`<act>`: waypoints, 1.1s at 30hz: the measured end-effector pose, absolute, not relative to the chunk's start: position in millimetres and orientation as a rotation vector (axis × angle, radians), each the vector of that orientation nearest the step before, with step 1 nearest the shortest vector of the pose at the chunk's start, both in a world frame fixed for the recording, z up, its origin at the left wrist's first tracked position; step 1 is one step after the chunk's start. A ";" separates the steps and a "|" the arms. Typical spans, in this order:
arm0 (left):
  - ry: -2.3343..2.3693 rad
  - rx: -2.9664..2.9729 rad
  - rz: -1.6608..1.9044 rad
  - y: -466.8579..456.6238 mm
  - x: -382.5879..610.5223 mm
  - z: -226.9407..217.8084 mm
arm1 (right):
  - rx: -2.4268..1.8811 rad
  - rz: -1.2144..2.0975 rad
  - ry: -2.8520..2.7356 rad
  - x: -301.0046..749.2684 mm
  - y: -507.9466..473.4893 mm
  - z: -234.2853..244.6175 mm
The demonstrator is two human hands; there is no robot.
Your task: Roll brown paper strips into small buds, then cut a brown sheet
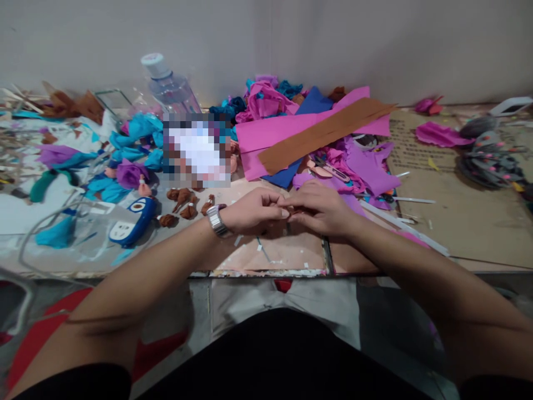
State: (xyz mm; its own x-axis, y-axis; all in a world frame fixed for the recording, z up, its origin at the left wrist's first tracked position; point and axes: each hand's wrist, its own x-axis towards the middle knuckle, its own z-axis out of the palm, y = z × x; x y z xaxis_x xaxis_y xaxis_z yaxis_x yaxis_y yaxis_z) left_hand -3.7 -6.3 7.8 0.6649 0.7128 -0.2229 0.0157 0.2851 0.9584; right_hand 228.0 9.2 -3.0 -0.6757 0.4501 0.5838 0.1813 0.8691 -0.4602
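My left hand, with a metal watch at the wrist, is closed with thumb and fingers pinched together. My right hand meets it fingertip to fingertip, its fingers also curled in. A small dark reddish-brown bit shows between the fingertips, mostly covered, so I cannot make out what it is. Just left of my left hand lie several little brown crepe-paper balls with tied ends. Beyond my hands a long brown crepe-paper strip rests across pink crepe paper, and small snips lie close behind my right hand.
A clear bottle with a white cap stands at the back left. Turquoise paper pieces and a blue-and-white pouch fill the left side. White strips lie right, beside cardboard and a dark grey bundle.
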 end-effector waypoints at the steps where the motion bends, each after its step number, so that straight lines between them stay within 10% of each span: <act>1: 0.730 1.240 0.512 -6.3 -4.4 8.3 | -0.433 0.496 -2.319 228.0 8.8 -3.0; 33: 0.729 1.168 0.727 -3.6 -0.4 6.0 | -0.584 0.419 -2.233 228.3 7.8 2.5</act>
